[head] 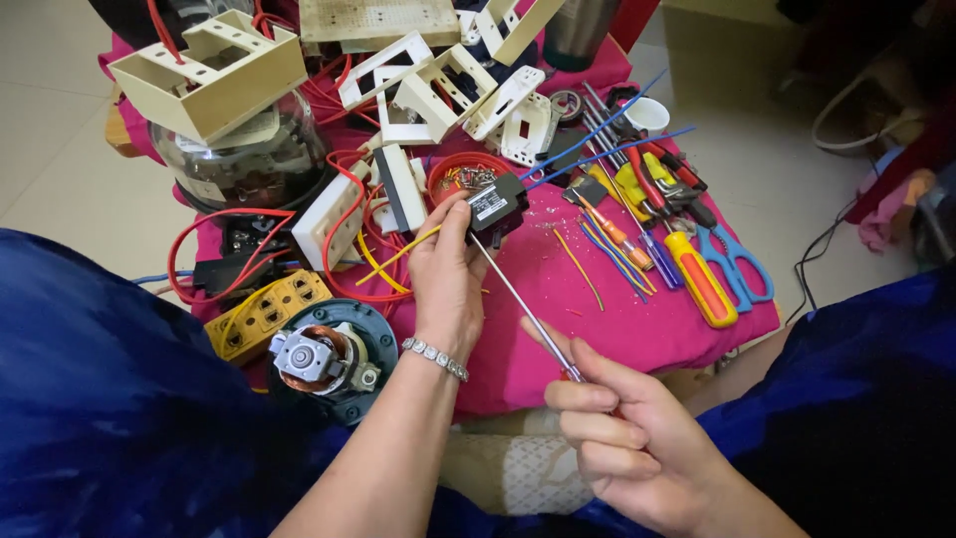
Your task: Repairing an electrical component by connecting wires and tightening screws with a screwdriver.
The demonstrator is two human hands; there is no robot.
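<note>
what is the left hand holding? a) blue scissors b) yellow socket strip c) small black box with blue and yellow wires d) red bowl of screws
c: the left hand grips the black box, with the screwdriver tip set against it.

L hand (448, 274) holds black module (496, 207); R hand (622, 443) drives screwdriver (523, 309) in.

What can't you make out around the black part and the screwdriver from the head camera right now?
- Screwdriver handle: wrapped inside the right hand.
- Screwdriver tip: too small to tell whether it sits in a screw on the black part.
- Black part's near side: covered by the left hand fingers.
- Red bowl contents: small, partly behind the black part.
- Metal cup: cut off by the top edge.
</note>
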